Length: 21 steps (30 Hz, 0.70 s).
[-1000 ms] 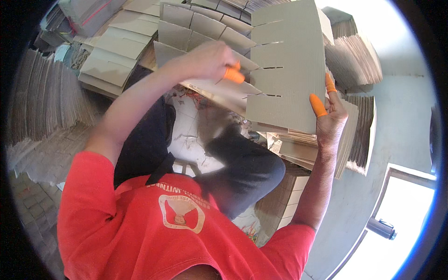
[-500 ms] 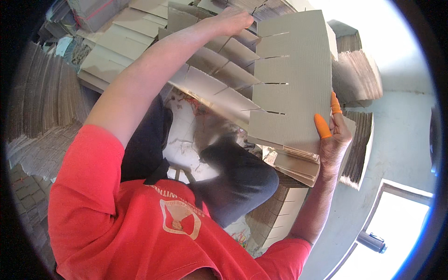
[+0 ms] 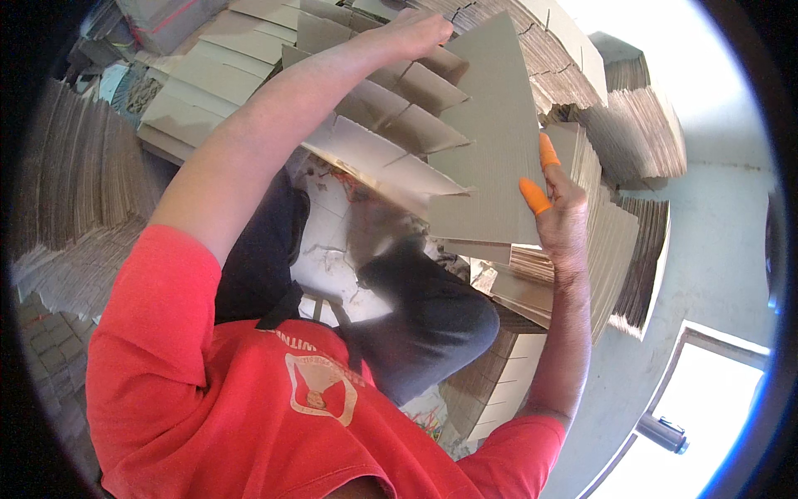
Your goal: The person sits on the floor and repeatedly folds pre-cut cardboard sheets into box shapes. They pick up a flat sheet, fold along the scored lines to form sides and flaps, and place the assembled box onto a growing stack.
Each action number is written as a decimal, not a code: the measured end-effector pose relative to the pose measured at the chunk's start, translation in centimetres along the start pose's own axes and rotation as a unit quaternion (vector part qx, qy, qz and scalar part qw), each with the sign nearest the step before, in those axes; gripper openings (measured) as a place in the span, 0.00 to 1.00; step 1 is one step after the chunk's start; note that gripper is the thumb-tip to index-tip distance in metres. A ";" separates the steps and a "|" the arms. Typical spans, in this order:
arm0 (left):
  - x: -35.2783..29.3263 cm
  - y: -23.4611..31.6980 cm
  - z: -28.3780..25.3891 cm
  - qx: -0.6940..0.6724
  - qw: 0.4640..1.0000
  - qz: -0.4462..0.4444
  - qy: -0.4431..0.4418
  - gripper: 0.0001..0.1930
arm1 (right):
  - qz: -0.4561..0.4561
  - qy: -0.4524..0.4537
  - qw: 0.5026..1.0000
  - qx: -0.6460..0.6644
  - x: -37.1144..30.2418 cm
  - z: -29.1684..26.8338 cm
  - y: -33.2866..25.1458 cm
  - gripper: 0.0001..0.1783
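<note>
A flat slotted cardboard divider [image 3: 486, 154] stands tilted across the ends of several parallel cardboard strips [image 3: 403, 145]. Its left edge meets the strips at their slots. On its right edge, my right hand [image 3: 564, 212] grips it between thumb and fingers; orange finger covers sit on two digits. My left hand [image 3: 420, 35] is closed at the far end of the strips, near the divider's upper left corner. What its fingers hold is hidden behind the hand. My left forearm passes over part of the strips.
Stacks of cardboard sheets [image 3: 636, 125] stand at the right by the wall, with a slotted stack [image 3: 499, 382] near my knee. More cardboard [image 3: 208, 79] lies at the far left, and a tall stack [image 3: 83, 175] rises at the left edge. A bright window [image 3: 706, 407] is lower right.
My right hand has moved left with the divider, bringing its slotted edge farther onto the strips and turning it more edge-on. Stacks behind it now show. My left hand has barely moved.
</note>
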<state>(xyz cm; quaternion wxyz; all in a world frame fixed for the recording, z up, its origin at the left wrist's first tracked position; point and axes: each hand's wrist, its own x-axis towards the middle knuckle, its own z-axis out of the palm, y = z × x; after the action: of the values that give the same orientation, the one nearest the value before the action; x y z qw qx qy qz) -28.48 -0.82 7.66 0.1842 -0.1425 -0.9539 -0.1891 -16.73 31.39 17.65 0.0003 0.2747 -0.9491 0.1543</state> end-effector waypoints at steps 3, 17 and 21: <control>0.4 -2.5 1.8 0.035 0.999 -0.004 0.011 0.06 | -0.008 -0.026 0.998 0.054 1.4 -1.5 -3.2 0.35; -5.0 10.2 -8.1 0.056 0.983 0.093 -0.150 0.17 | -0.067 -0.017 0.998 0.012 3.1 -1.2 -3.9 0.28; -11.9 12.0 -5.6 -0.010 0.967 0.137 -0.213 0.06 | -0.084 0.016 0.995 0.043 3.7 -0.1 -3.2 0.29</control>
<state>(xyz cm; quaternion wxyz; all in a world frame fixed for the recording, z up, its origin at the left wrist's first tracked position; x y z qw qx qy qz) -12.11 5.13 11.39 -0.0006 -0.3104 -0.9407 -0.1370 -18.18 26.92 18.95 0.0164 0.3511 -0.9149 0.1986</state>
